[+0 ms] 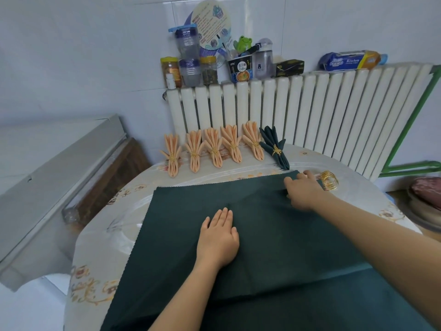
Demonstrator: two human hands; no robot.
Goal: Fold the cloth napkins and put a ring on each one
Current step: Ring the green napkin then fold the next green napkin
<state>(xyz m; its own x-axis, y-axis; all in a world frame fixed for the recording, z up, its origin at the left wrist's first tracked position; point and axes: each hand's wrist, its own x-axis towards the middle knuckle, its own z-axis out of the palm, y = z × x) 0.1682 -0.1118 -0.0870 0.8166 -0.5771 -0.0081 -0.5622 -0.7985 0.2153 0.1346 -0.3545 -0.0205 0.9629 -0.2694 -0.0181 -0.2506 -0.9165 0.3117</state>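
White tiled wall [71, 56]; ribbed white radiator [298, 111] bearing jars; round table [100, 247], floral cloth; green pipe [410, 125], possibly a frame.

Dark green napkin [250, 235] spread flat, 5 peach folded napkins [212, 149], 1 dark green folded napkin [274, 146], gold rings [329, 179], cream tablecloth [95, 259] with gold floral scrollwork, white radiator [310, 111], green pipe [410, 120]

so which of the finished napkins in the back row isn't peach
The dark green folded napkin at the right end of the row, nearest the right hand. The five peach folded napkins to its left match each other; all six wear gold rings.
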